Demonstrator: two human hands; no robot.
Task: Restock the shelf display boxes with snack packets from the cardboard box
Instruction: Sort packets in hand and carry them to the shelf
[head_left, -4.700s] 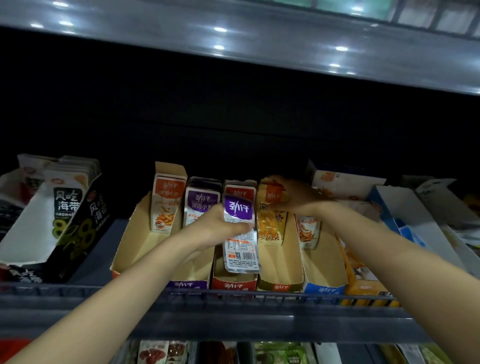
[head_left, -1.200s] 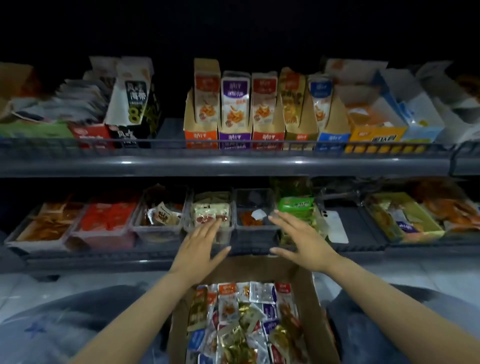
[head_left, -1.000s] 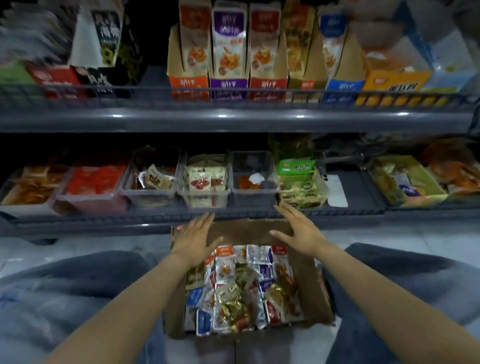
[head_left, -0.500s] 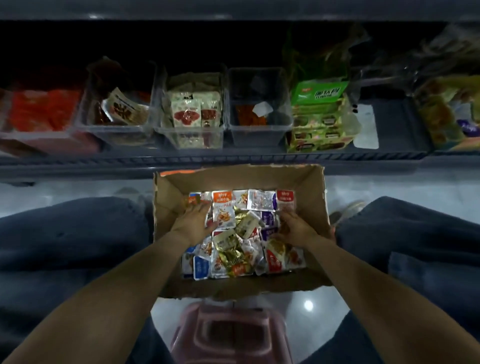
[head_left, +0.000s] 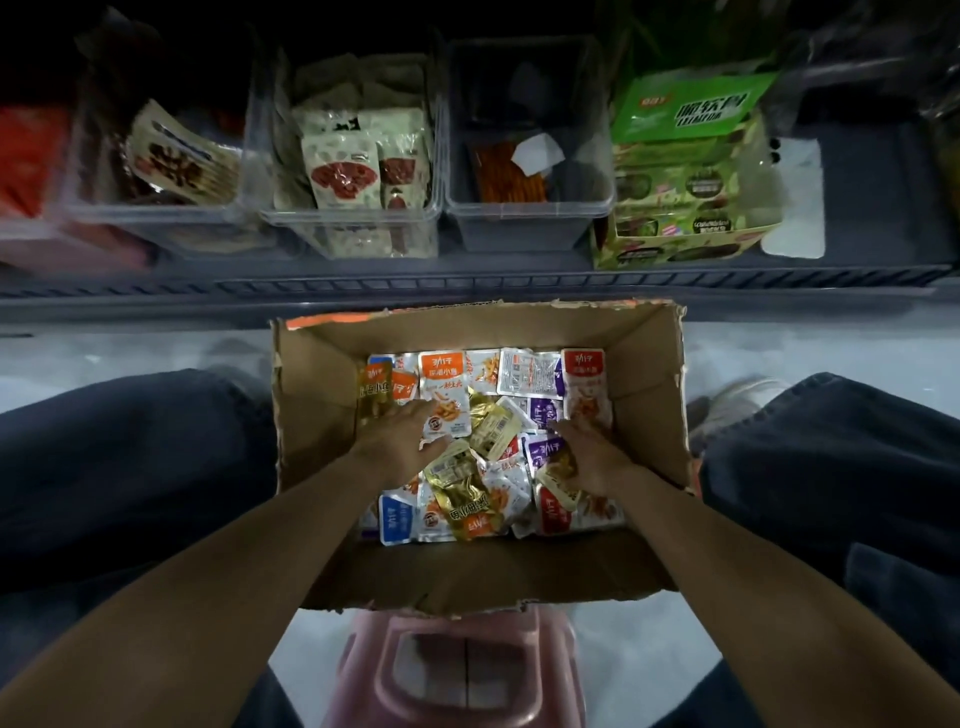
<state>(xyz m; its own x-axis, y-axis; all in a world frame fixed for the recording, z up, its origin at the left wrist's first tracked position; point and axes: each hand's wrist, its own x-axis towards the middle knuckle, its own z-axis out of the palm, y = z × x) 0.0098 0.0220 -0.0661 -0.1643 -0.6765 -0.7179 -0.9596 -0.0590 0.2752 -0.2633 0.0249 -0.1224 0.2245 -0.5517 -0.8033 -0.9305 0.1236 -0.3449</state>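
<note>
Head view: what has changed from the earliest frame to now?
Both hands dropped from the upper shelf's display boxes into the cardboard box. The left hand, which let go of its purple packet, and the right hand now rest on the snack packets; a grip is not discernible. The lower-shelf bins and the box kept their places.

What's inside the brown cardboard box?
Foil snack packets, orange, purple, gold and blue, with the left hand and right hand on them. The cardboard box's floor is hidden.
</note>
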